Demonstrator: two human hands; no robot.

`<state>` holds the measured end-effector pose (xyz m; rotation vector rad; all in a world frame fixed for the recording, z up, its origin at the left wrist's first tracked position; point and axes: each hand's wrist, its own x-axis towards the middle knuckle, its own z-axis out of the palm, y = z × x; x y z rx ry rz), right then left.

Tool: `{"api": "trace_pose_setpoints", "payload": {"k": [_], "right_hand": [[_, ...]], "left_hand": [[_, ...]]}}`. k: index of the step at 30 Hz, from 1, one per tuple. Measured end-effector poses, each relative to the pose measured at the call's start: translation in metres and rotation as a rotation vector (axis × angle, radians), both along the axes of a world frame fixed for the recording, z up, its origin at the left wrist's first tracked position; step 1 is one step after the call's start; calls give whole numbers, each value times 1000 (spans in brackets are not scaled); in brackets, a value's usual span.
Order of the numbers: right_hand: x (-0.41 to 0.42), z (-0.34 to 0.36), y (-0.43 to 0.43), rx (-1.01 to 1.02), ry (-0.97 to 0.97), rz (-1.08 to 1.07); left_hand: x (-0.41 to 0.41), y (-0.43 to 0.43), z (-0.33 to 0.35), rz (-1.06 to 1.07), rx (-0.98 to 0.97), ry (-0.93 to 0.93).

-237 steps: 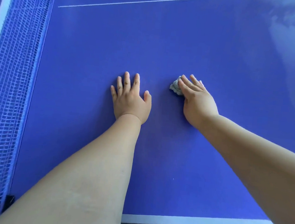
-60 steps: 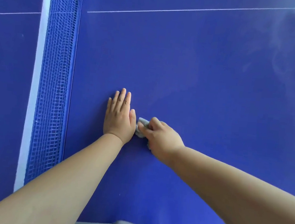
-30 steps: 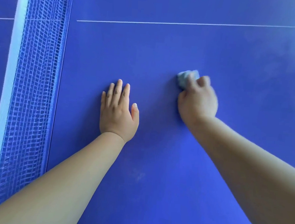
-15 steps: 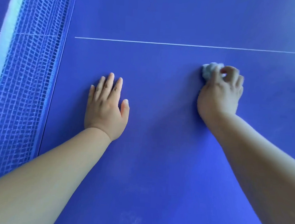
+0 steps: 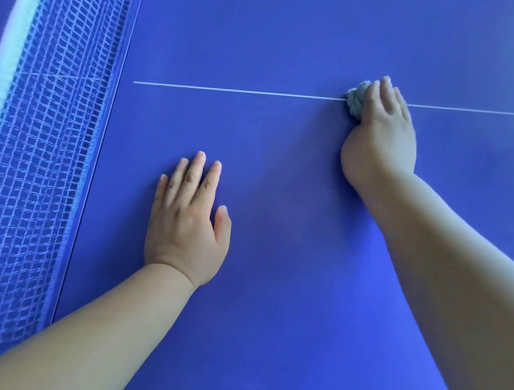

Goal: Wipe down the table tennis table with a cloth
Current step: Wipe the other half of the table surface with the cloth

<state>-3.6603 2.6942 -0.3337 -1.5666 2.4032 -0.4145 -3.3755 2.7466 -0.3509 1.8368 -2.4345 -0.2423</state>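
From the head view, the left hand (image 5: pixel 186 223) lies flat on the blue worktop (image 5: pixel 269 320), fingers straight and holding nothing. It sits just right of the net (image 5: pixel 45 145), probably as a brace so the person can lean over and reach further. Ahead and well to its right, the right hand (image 5: pixel 379 137) has its fingers bent over a wadded grey cloth (image 5: pixel 355 102) and presses it onto the white line (image 5: pixel 243 91). Bunched this small, the cloth seems meant for firm rubbing on one spot.
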Motion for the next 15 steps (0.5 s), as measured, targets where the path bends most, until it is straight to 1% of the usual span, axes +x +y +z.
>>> {"api": "trace_pose_setpoints", "payload": {"k": [1,4,6,7,8,9,12,13,14,15], "right_hand": [[19,-1,5,-18,-5,80],[64,-8,45,-28,52,468],[66,-11,61,-9,74,692],[58,-10,55,14,74,758],[51,-9,44,38,72,769],[46,-8,28,56,66,724],[54,-3,-24,56,27,398],[66,-3,-34,44,30,326],[82,-3,-38,26,34,309],[99,-4,-34,13,40,349]], "left_hand": [[0,0,0,-1,1,5],[0,-1,-1,2,5,24],[-1,-1,-1,5,7,28],[0,0,-1,6,7,28],[0,0,0,8,6,31],[0,0,0,12,8,37],[1,0,-1,25,16,45],[1,1,-2,35,15,49],[1,1,-2,51,13,57],[1,1,-2,73,9,66]]}}
